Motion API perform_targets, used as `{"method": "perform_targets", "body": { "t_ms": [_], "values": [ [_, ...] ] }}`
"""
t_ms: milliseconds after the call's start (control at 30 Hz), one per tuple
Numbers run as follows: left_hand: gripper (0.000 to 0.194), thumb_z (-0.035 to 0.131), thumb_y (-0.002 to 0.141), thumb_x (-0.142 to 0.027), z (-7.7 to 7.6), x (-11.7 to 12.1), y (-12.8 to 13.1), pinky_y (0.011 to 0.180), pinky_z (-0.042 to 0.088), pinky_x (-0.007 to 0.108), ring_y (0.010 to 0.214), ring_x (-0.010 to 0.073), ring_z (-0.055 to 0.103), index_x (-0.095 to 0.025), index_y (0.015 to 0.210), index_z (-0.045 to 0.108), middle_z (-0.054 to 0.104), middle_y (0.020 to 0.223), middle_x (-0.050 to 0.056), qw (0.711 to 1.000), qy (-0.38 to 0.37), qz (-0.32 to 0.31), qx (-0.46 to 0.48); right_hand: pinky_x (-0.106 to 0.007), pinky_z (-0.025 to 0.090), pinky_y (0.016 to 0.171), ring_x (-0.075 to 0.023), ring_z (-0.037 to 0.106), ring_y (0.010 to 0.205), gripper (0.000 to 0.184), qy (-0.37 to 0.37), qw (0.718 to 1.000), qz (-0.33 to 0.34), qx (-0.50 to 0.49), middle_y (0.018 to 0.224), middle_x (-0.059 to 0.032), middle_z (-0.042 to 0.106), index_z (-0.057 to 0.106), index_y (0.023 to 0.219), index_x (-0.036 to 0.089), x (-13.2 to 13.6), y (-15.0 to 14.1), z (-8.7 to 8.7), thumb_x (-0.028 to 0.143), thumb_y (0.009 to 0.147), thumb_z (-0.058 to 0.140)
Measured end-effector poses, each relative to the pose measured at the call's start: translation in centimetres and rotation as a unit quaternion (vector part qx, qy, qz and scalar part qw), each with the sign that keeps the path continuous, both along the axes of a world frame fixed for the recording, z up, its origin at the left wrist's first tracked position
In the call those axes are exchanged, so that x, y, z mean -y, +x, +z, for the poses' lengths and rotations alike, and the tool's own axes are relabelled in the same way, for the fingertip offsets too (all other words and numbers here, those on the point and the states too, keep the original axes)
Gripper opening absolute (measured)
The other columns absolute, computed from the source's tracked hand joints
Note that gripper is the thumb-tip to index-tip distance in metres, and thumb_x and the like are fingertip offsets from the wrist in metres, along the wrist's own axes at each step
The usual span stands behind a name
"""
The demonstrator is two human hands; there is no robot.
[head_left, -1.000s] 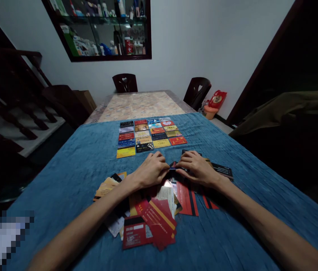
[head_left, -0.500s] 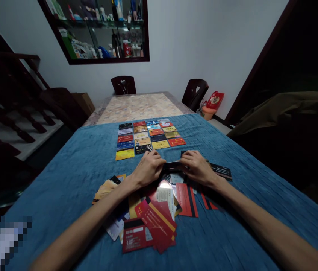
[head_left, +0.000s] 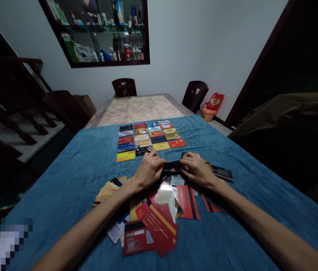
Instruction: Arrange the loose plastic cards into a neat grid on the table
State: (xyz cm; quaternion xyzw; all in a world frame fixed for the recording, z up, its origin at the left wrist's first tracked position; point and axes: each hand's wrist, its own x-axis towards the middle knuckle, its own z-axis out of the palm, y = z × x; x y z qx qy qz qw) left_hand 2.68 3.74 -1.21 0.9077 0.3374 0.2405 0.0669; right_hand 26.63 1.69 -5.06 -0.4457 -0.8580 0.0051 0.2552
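Between my two hands is a dark plastic card (head_left: pixel 172 164), gripped at its two short ends. My left hand (head_left: pixel 150 169) is closed on its left end, and my right hand (head_left: pixel 196 168) is closed on its right end. Below and around the hands lies a loose pile of cards, with a red card (head_left: pixel 160 227), a red card with a black stripe (head_left: pixel 187 202) and a cream card (head_left: pixel 166 199) among them. Beyond the hands, cards lie in neat columns, a yellow card (head_left: pixel 125 156) at the near left and a red card (head_left: pixel 177 143) at the near right.
A blue cloth (head_left: pixel 71 180) covers the near part of the table (head_left: pixel 139 107). Black cards (head_left: pixel 223 172) lie beside my right wrist. Two chairs (head_left: pixel 124 87) stand at the far end. A wall cabinet (head_left: pixel 108 64) holds bottles, and an orange bucket (head_left: pixel 208 114) stands on the floor.
The dark card has tilted a little, so more of its face shows. Both hands stay almost in place, and the whole view has shifted slightly.
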Motion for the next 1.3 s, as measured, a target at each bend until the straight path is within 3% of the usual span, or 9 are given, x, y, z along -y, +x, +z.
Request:
{"method": "perform_targets", "body": {
  "t_ms": [333,567,700,867,1000,1300],
  "values": [
    [0.022,0.059,0.087,-0.011,-1.1,0.1,0.6,0.081,0.051,0.034,0.089,0.0185,0.061,-0.021,0.095,0.078,0.066,0.086,0.005,0.987,-0.043,0.028,0.153,-0.037,0.042,0.077,-0.0237,0.054,0.088,0.014,-0.019,0.992,0.019,-0.119,0.080,-0.0048,0.066,0.068,0.082,0.022,0.0,-0.8,-0.2,0.030,0.090,0.061],
    [0.017,0.062,0.087,-0.012,-1.2,-0.2,0.7,0.081,0.053,0.032,0.087,0.0173,0.063,-0.020,0.093,0.077,0.068,0.087,0.005,0.983,-0.052,0.039,0.171,-0.040,0.048,0.083,-0.0237,0.058,0.093,0.012,-0.013,0.979,0.041,-0.201,0.091,-0.0054,0.070,0.070,0.089,0.023,0.3,-1.2,0.3,0.020,0.088,0.058],
    [0.016,0.063,0.086,-0.011,-1.2,-0.2,0.7,0.083,0.053,0.032,0.089,0.0177,0.064,-0.019,0.092,0.076,0.069,0.089,0.005,0.985,-0.055,0.044,0.157,-0.039,0.051,0.086,-0.0243,0.062,0.099,0.018,-0.004,0.974,0.018,-0.227,0.099,-0.0067,0.070,0.068,0.100,0.023,0.2,-1.3,-0.1,0.021,0.085,0.057],
    [0.015,0.063,0.085,-0.010,-1.0,-0.2,0.4,0.085,0.053,0.034,0.091,0.0185,0.064,-0.018,0.092,0.074,0.069,0.090,0.005,0.986,-0.055,0.051,0.150,-0.037,0.050,0.081,-0.0222,0.065,0.088,0.015,0.008,0.977,-0.018,-0.211,0.093,-0.0061,0.070,0.066,0.095,0.022,0.1,-1.4,-0.3,0.027,0.093,0.052],
    [0.017,0.063,0.083,-0.008,-0.9,-0.6,0.1,0.086,0.053,0.035,0.091,0.0192,0.064,-0.017,0.094,0.072,0.070,0.088,0.004,0.984,-0.036,0.049,0.165,-0.036,0.048,0.078,-0.0225,0.063,0.087,0.017,0.064,0.977,-0.043,-0.199,0.091,-0.0066,0.070,0.066,0.099,0.022,0.0,-1.5,-0.2,0.031,0.096,0.052],
    [0.026,0.061,0.082,-0.006,-0.9,-0.6,-0.1,0.087,0.053,0.036,0.093,0.0194,0.064,-0.017,0.105,0.069,0.071,0.089,0.003,0.983,-0.016,0.037,0.178,-0.037,0.036,0.076,-0.0220,0.055,0.086,0.021,0.135,0.985,-0.032,-0.099,0.085,-0.0051,0.070,0.069,0.102,0.023,-0.2,-1.5,0.2,0.028,0.100,0.048]
  ]
}}
